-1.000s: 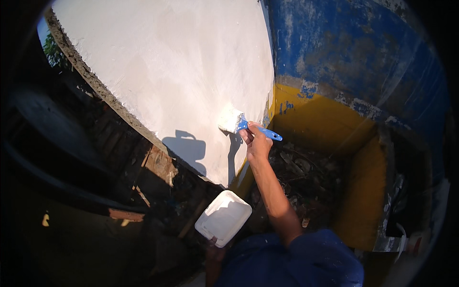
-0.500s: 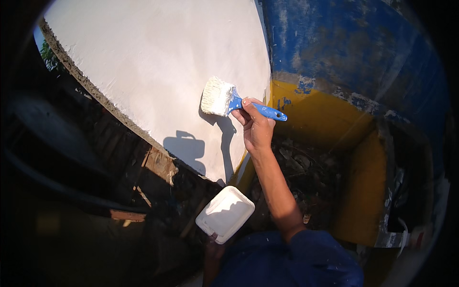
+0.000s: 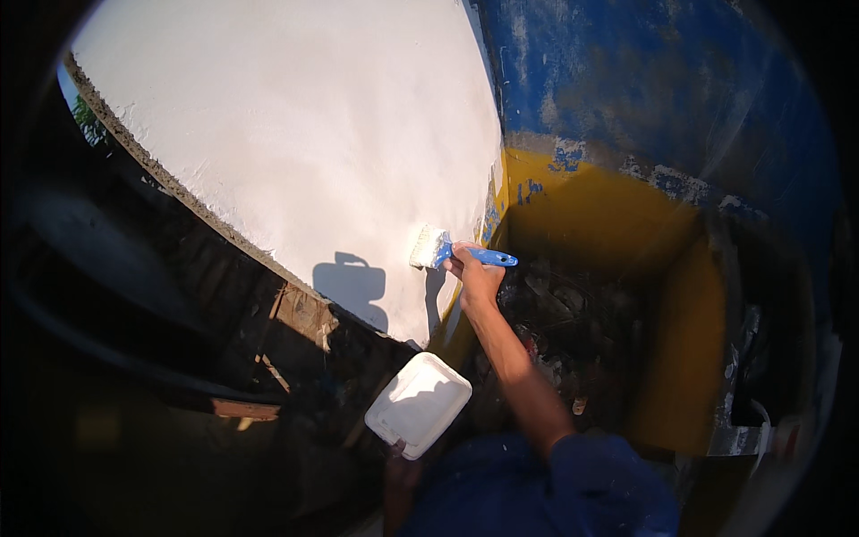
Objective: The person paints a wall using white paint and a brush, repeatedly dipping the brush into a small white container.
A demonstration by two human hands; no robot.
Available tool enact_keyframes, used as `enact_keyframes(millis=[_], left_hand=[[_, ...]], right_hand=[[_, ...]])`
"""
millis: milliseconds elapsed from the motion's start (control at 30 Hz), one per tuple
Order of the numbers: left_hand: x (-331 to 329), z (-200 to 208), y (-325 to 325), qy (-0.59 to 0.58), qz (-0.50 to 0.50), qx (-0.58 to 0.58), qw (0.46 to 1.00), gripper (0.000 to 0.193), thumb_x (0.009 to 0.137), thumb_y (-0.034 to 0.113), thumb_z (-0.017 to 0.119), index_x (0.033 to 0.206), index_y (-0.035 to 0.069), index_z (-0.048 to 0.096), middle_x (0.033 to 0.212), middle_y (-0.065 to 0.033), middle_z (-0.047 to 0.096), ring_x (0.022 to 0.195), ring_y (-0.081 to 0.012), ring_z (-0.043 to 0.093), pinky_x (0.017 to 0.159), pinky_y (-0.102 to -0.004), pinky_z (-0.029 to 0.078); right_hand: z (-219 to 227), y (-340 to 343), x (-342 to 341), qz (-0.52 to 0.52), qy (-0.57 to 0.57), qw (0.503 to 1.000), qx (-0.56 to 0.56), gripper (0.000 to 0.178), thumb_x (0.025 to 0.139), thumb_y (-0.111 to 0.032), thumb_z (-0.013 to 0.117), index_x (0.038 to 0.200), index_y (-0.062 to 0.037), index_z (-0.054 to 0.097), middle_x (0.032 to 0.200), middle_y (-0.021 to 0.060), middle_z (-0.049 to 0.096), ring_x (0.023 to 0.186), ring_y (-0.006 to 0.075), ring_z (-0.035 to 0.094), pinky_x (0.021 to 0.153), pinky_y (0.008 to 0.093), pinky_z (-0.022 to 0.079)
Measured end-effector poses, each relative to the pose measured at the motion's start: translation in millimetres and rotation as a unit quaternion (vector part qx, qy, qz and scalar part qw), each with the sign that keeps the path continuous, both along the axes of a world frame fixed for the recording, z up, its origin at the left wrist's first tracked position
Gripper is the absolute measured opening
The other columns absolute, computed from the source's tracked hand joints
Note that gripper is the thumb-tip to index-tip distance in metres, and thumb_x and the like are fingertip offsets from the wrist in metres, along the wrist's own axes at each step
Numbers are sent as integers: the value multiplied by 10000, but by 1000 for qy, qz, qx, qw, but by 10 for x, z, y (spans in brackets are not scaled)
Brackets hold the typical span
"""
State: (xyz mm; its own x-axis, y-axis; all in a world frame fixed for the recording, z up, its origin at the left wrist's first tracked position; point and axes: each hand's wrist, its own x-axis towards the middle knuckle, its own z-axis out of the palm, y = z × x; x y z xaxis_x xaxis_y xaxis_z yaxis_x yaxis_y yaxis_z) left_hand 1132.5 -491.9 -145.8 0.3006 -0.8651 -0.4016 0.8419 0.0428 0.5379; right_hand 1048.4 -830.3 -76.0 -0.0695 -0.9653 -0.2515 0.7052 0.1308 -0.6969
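Note:
My right hand (image 3: 478, 276) is closed round the blue handle of a wide paintbrush (image 3: 438, 249). The brush's bristles, thick with white paint, lie against the lower right part of a white-painted wall (image 3: 295, 116), near its right edge. Low in the view, my left hand (image 3: 402, 456) grips the near rim of a white rectangular tub (image 3: 420, 404). White paint appears to lie inside the tub, part of it in shadow. Most of the left hand's fingers are hidden in shade and behind the tub.
On the right stands a worn blue wall (image 3: 626, 80) with a yellow lower band (image 3: 591, 197). Dark litter (image 3: 559, 309) lies in the corner below. The white wall's rough bare edge (image 3: 179, 195) runs down the left. Wood scraps (image 3: 304, 313) lie beneath it.
My right hand has brought the paintbrush down and slightly right along the white wall, and its bristles now press on it. The left hand and tub have hardly moved.

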Motion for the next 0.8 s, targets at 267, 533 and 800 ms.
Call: enact_keyframes(millis=[267, 533, 800], left_hand=[[28, -69, 144, -8, 0, 32, 999, 688, 779, 116, 612, 1367, 66, 259, 1318, -133, 419, 1220, -319, 403, 1042, -476, 314], [250, -245, 424, -38, 30, 30, 998, 693, 783, 174, 616, 1375, 77, 269, 1308, -137, 445, 1205, -318, 424, 1036, -478, 318], [141, -249, 797, 26, 76, 77, 994, 634, 801, 185, 597, 1345, 36, 308, 1300, -145, 456, 1191, -290, 446, 1037, -431, 331]], right_hand=[[-507, -28, 25, 35, -154, 987, 29, 152, 788, -17, 637, 917, 46, 586, 833, 111, 621, 696, 202, 639, 667, 301, 577], [-1627, 52, 1, -33, 166, 950, 261, 29, 735, 38, 616, 750, 15, 626, 785, 101, 626, 663, 186, 625, 515, 299, 558], [73, -666, -415, -19, -160, 985, -65, 141, 794, -4, 607, 923, 51, 596, 819, 113, 620, 674, 193, 636, 647, 285, 574]])
